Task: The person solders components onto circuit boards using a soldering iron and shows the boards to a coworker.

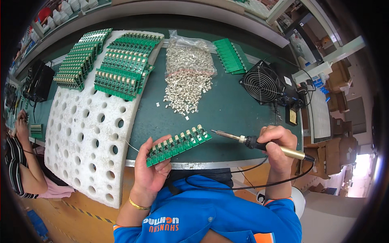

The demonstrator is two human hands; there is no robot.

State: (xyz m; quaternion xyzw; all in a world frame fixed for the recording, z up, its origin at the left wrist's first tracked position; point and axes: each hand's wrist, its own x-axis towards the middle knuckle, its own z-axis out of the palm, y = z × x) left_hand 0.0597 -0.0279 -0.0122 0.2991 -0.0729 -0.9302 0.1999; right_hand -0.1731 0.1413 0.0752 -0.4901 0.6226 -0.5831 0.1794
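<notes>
My left hand point(152, 170) grips one end of a green circuit board strip point(178, 145), tilted up to the right above the table's front edge. Small cream connectors and dark parts line the strip's upper side. In my right hand point(278, 146) is a soldering iron point(239, 137) with a gold handle, its tip pointing left. That tip is close to the board's right end, with a narrow gap showing between them. From the iron's rear end a black cable loops down and left. Beyond the board lies a heap of small white connectors point(184, 91), spilling from a clear plastic bag point(190, 56).
A white foam sheet point(73, 133) with round holes carries stacks of populated boards point(121, 65). More green boards point(231, 56) lie at the back. A black fan point(261, 86) stands on the right. At far left, another person's hand point(22, 121) is near a small board.
</notes>
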